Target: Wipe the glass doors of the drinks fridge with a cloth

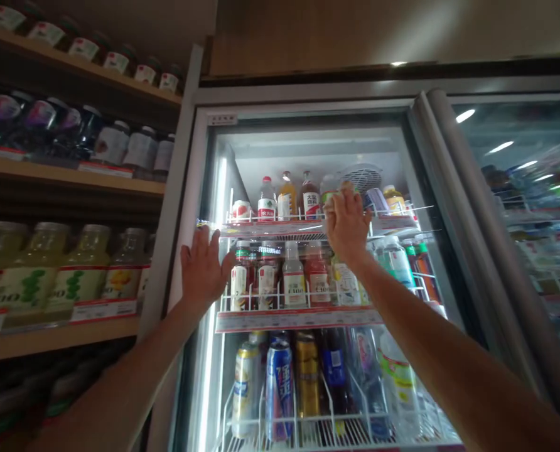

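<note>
Reading through the glass cooler door (261, 125) now: just below my right fingers (343, 201), a bottle (293, 279) shows "C100" on its label, and there's a second "C100" right beside it. Left of those fingers, a red-labelled bottle (311, 204) has big characters, maybe 大喜, though it's hard to be sure. Down below my left fingers (204, 242) and to the right, a blue can (279, 389) shows a large 强. The price strip (299, 319) on the shelf edge — too blurred to read.

The glass-door drinks cooler (308, 94) glows bright from within, with glare on its door — the wooden shelves (73, 179) to its left sit dim and shadowed.
</note>
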Demonstrator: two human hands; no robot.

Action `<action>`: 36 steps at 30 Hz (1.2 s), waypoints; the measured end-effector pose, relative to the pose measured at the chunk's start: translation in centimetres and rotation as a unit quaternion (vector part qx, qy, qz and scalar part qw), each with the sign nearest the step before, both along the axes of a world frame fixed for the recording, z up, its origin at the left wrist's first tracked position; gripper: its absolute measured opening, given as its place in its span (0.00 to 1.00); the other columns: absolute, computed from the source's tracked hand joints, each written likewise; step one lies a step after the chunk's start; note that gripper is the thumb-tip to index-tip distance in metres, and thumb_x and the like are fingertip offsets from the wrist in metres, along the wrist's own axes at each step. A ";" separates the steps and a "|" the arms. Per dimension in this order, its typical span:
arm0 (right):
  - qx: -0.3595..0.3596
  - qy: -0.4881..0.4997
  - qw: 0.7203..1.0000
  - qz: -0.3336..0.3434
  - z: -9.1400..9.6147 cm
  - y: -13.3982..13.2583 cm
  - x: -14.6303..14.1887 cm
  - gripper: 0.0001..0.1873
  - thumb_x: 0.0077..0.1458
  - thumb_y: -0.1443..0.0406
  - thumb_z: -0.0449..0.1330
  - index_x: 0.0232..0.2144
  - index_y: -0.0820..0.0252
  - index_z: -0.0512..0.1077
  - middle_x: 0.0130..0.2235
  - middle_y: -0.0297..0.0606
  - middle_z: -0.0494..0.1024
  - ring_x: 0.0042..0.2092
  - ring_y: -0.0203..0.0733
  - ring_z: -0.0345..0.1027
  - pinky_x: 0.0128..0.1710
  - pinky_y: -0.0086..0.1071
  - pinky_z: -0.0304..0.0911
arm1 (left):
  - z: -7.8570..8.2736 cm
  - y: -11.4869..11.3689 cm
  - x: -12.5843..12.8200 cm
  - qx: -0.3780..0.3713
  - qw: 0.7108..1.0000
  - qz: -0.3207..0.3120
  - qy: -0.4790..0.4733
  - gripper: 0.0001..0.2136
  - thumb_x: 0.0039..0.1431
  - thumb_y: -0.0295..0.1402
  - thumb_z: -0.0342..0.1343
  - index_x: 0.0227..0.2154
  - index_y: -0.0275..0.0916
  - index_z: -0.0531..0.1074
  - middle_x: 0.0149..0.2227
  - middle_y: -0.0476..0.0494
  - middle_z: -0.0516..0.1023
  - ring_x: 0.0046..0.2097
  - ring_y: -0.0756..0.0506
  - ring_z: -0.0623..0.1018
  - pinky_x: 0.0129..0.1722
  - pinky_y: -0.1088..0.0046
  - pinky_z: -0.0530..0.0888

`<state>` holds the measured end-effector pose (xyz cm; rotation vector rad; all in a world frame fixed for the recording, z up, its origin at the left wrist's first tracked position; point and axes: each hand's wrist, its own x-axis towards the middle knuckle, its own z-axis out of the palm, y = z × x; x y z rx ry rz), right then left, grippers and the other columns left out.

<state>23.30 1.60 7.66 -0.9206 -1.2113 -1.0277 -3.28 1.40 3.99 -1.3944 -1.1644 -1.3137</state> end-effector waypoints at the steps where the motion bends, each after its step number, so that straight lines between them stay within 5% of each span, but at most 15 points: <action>1: 0.003 -0.035 0.999 0.003 0.0 0.1 -0.8 0.25 0.59 0.63 0.45 0.58 0.57 0.58 0.63 0.46 0.55 0.64 0.57 0.43 0.58 0.62 0.43 | -0.1 0.0 -0.1 -0.002 1.000 0.000 0.000 0.31 0.61 0.47 0.33 0.60 0.31 0.54 0.64 0.30 0.50 0.66 0.35 0.49 0.60 0.46 0.49; 5: -0.006 -0.287 0.958 -0.006 -0.1 0.1 -4.4 0.28 0.57 0.63 0.50 0.59 0.47 0.54 0.63 0.33 0.57 0.65 0.47 0.43 0.62 0.53 0.42 | -0.5 -0.2 -0.7 0.001 1.000 0.005 0.012 0.31 0.61 0.48 0.33 0.60 0.31 0.54 0.64 0.32 0.51 0.65 0.36 0.50 0.61 0.47 0.49; 10: -0.069 -0.029 0.997 -0.012 1.7 -0.5 -6.5 0.26 0.58 0.64 0.47 0.59 0.58 0.58 0.64 0.43 0.53 0.65 0.55 0.42 0.59 0.59 0.43 | -1.8 -0.5 -2.0 -0.011 0.999 0.014 0.037 0.30 0.62 0.47 0.34 0.61 0.31 0.53 0.64 0.33 0.52 0.66 0.38 0.51 0.61 0.50 0.50; 12: -0.069 -0.130 0.989 -0.002 1.2 -0.6 -8.2 0.26 0.58 0.65 0.47 0.59 0.57 0.57 0.65 0.40 0.51 0.66 0.53 0.39 0.60 0.57 0.43 | -2.4 -0.6 -2.7 -0.012 0.999 0.022 0.040 0.29 0.62 0.46 0.35 0.61 0.32 0.53 0.64 0.33 0.52 0.66 0.38 0.51 0.62 0.50 0.49; 15: -0.057 -0.330 0.942 0.009 0.3 -0.9 -11.0 0.24 0.58 0.66 0.49 0.57 0.53 0.59 0.65 0.34 0.51 0.66 0.47 0.39 0.62 0.54 0.42 | -3.2 -0.9 -4.0 -0.012 0.998 0.029 0.055 0.28 0.62 0.43 0.36 0.61 0.32 0.52 0.64 0.34 0.52 0.66 0.39 0.50 0.62 0.51 0.48; 20: -0.071 -0.185 0.980 0.017 0.2 -0.9 -14.2 0.23 0.59 0.67 0.47 0.57 0.59 0.59 0.65 0.42 0.52 0.65 0.54 0.41 0.61 0.59 0.40 | -4.0 -1.4 -6.3 -0.007 0.999 0.019 0.041 0.28 0.62 0.42 0.35 0.62 0.32 0.49 0.64 0.35 0.52 0.66 0.40 0.50 0.62 0.54 0.51; 27: -0.027 -0.417 0.907 0.050 -6.3 -0.6 -17.4 0.21 0.59 0.67 0.46 0.55 0.52 0.61 0.64 0.36 0.54 0.65 0.46 0.43 0.62 0.55 0.42 | -4.9 -2.1 -9.0 0.017 0.999 0.014 0.035 0.28 0.62 0.44 0.35 0.61 0.32 0.53 0.64 0.32 0.53 0.65 0.39 0.52 0.62 0.53 0.50; 32: -0.077 -0.258 0.963 0.008 -7.0 -1.6 -15.2 0.24 0.57 0.69 0.49 0.56 0.56 0.60 0.65 0.43 0.51 0.65 0.55 0.42 0.59 0.62 0.41 | -6.1 -2.5 -8.7 0.001 0.999 0.009 0.049 0.27 0.63 0.43 0.36 0.61 0.33 0.52 0.64 0.33 0.53 0.65 0.39 0.51 0.62 0.52 0.50; 36: -0.052 -0.470 0.881 0.015 -11.7 -2.4 -12.8 0.24 0.55 0.67 0.52 0.55 0.50 0.60 0.65 0.33 0.52 0.66 0.46 0.41 0.62 0.53 0.42 | -8.6 -2.5 -7.5 0.002 0.995 0.005 0.096 0.27 0.63 0.42 0.37 0.62 0.33 0.50 0.64 0.35 0.53 0.66 0.41 0.51 0.62 0.55 0.50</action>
